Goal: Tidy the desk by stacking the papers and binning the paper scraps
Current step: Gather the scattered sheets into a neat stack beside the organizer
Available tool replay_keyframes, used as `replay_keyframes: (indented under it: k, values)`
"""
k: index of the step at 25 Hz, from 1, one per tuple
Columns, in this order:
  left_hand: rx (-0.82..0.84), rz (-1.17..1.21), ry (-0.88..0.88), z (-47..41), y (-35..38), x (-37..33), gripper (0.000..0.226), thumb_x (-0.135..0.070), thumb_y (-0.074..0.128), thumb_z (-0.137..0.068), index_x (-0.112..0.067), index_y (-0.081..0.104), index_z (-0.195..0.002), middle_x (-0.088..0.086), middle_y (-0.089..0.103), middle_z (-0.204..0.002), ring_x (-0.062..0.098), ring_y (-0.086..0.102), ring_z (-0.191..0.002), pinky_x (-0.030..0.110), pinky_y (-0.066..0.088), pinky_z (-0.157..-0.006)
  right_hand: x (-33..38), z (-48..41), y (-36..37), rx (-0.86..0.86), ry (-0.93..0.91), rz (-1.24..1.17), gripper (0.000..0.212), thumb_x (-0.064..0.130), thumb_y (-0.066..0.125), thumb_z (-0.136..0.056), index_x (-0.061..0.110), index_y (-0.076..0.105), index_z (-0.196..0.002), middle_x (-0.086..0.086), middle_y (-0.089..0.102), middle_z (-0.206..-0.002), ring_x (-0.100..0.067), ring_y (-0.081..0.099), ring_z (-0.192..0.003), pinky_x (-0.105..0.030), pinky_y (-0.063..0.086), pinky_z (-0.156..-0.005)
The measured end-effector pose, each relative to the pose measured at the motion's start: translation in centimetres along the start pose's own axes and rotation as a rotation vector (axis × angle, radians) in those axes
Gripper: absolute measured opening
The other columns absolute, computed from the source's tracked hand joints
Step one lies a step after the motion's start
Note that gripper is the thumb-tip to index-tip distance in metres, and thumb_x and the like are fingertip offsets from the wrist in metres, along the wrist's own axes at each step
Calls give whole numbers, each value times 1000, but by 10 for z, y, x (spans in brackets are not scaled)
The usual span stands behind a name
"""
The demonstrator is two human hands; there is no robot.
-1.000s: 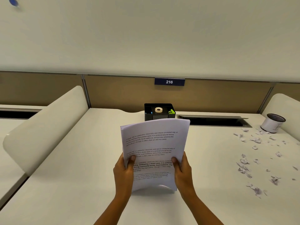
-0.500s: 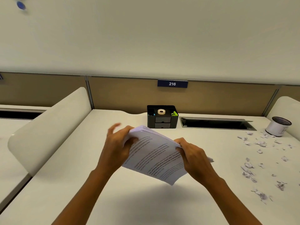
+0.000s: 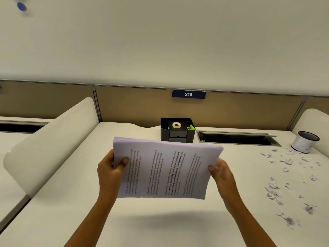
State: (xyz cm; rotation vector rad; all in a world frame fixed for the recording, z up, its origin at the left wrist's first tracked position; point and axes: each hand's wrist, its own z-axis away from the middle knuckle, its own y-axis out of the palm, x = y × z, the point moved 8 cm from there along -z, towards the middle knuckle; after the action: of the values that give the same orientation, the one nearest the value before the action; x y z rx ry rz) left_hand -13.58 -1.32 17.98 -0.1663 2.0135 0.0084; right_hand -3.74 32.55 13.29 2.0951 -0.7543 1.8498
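A black organizer (image 3: 178, 135) holding a tape roll (image 3: 176, 124) below sign 216 (image 3: 188, 94)

Printed paper stack (image 3: 165, 168) held sideways above desk (image 3: 71, 202); torn paper scraps (image 3: 284, 170) scattered right, near white bin (image 3: 304, 144).

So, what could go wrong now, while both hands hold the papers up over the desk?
1. The left hand and right hand grip the stack of papers only at its short edges, above the desk; middle sheets could slip out.
2. The paper scraps lie loose on the right; a fast put-down or the right forearm might scatter them.
3. The small white bin beside them may tip if bumped.
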Motion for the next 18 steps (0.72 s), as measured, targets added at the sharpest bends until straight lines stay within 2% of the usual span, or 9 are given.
replay_keyframes:
  k: [2, 5, 7, 10, 12, 16, 18]
  values:
    - [6, 56, -35, 7, 8, 8, 25, -27, 57, -75, -11, 63, -94, -1, 68, -82, 11, 64, -65, 13, 49, -52, -7, 4, 12, 6, 7, -85, 19, 14, 47, -96, 18, 51, -115, -2, 65, -108, -30, 63, -101, -31, 56, -73]
    - [-7, 81, -51, 13, 13, 18, 24, -29, 58, -77, -15, 62, -96, -5, 69, -84, 7, 64, -69, 12, 50, -55, -12, 6, 6, -133, -24, -108, 19, 10, 47, -96, 14, 53, -114, -2, 66, -102, -24, 65, -91, -33, 58, -71]
    - [-16, 52, -55, 18, 13, 27, 19, -29, 60, -82, -18, 60, -98, -7, 68, -86, 5, 65, -73, 11, 51, -57, -19, 8, 2, -162, -28, -95, 22, 9, 49, -95, 12, 53, -117, -1, 67, -102, -21, 66, -90, -27, 57, -69]
    - [-35, 8, -61, 34, 15, 44, 13, -13, 60, -90, -16, 56, -102, -8, 65, -92, -2, 63, -80, 7, 50, -62, -47, 20, 8, -147, 37, -80, 27, 9, 55, -92, 7, 53, -119, -8, 66, -105, -27, 64, -97, -32, 56, -76]
    - [-32, 15, -78, 43, 19, 52, 14, -7, 58, -90, -15, 58, -101, -8, 64, -94, -4, 62, -83, 5, 48, -63, -59, 29, 11, -157, 64, -73, 24, 9, 56, -92, 8, 55, -116, -6, 66, -101, -29, 62, -99, -27, 52, -74]
    - [-104, 24, -97, 37, 15, 47, 14, -11, 63, -88, -23, 59, -82, -7, 62, -71, 7, 56, -63, 10, 45, -54, -49, 24, 9, -203, 31, -68, 19, 11, 54, -93, 10, 56, -112, -4, 65, -94, -24, 63, -89, -20, 50, -64]
    - [-150, 53, -56, 31, 12, 36, 12, -16, 64, -87, -22, 58, -79, -6, 61, -67, 6, 55, -58, 11, 43, -51, -40, 19, 7, -222, -8, -72, 21, 13, 53, -93, 12, 55, -114, -3, 65, -95, -20, 64, -86, -24, 53, -64]
